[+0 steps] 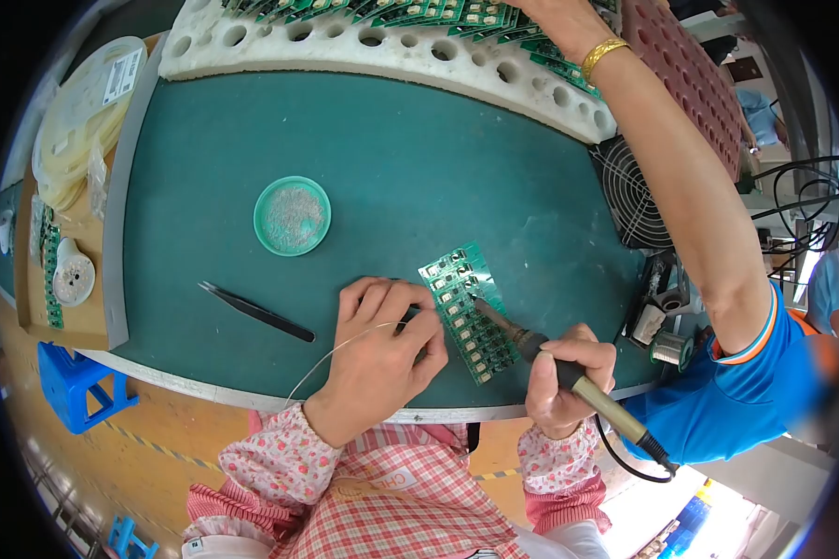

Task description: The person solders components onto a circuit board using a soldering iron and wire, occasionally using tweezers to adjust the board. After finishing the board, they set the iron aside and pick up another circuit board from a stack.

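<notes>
**A:** In the head view, what does each hand have?

**B:** The right hand (pixel 569 382) has its grip clenched pen-fashion round a dark-handled metal soldering iron (pixel 615 410), likely for fine control. The tip touches a green rectangular circuit-board panel (pixel 466 312), which lies flat on the teal counter (pixel 419 158) near its front edge.

**A:** And the left hand?

**B:** The left hand (pixel 382 349) lies on the panel's left edge. I'd say the fingers are pinning it so it can't slide. Its grip seems pinched on a thin silvery solder wire (pixel 331 354) that loops back towards the wrist.

**A:** What's laid out nearby?

**B:** Slim black tweezers (pixel 256 312) are just left of that hand. A round green dish (pixel 257 219) of tiny pale parts sits a little further back. Both look within easy reach.

**A:** Whose arm is on the right?

**B:** A co-worker's bare arm with a gold bracelet (pixel 603 54), reaching to a white foam rack (pixel 391 47) full of boards.

**A:** Any writing?

**B:** There's a white label on the pale component reels (pixel 84 102) and some lettering on the checked apron (pixel 410 484). Both are too small to read.
</notes>
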### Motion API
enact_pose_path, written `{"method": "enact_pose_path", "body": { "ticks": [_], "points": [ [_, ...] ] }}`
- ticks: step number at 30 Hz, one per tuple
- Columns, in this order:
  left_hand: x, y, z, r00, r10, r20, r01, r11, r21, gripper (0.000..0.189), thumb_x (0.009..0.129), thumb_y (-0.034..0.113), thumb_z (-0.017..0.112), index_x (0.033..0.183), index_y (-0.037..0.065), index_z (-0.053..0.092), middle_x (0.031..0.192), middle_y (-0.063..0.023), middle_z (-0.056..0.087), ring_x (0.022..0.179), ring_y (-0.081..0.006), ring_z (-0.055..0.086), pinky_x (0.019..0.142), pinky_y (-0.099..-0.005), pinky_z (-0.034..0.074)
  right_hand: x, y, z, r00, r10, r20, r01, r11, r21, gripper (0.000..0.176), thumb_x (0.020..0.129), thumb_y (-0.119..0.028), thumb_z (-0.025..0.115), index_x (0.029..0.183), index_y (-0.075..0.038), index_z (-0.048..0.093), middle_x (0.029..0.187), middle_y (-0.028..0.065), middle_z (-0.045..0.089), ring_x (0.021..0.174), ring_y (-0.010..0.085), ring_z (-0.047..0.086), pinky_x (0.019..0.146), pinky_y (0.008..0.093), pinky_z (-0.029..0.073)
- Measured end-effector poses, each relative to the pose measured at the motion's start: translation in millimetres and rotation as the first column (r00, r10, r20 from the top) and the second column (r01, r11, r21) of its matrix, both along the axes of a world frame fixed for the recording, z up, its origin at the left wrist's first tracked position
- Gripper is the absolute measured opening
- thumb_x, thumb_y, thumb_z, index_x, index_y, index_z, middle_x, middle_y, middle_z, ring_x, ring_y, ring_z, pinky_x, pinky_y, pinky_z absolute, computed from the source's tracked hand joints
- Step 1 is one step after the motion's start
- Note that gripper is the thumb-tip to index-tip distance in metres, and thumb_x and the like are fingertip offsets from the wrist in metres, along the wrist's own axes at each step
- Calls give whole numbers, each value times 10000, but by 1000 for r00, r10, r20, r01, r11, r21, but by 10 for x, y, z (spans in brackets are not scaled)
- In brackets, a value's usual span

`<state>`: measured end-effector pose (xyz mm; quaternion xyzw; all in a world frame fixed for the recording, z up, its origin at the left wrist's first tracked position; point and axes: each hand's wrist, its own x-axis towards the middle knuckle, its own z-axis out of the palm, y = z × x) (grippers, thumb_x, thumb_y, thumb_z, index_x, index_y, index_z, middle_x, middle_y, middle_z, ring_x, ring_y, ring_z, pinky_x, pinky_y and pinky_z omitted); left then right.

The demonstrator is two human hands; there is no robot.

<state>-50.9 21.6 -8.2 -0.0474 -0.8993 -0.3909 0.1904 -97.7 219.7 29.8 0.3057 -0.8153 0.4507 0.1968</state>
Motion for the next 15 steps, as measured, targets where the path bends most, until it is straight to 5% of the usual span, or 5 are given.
{"method": "enact_pose_path", "body": {
  "ticks": [5,15],
  "points": [
    [-48,-52,49,1000,3,9,-3,999,47,161,697,19,720,710,54,564,944,-50,624,817,-248,586,829,-403,437,17,22,15,995,-59,83,64,997,-49,201,842,-102,738,891,-13,564,647,47,623,474,140,517,465,283,409],
    [-107,-87,16,1000,2,-10,-1,1000,17,195,678,19,732,688,71,545,942,-34,621,796,-231,566,764,-376,410,-99,-140,18,995,90,49,-92,995,44,195,785,-74,781,864,-23,611,594,21,600,443,136,516,429,266,382]
  ]
}}
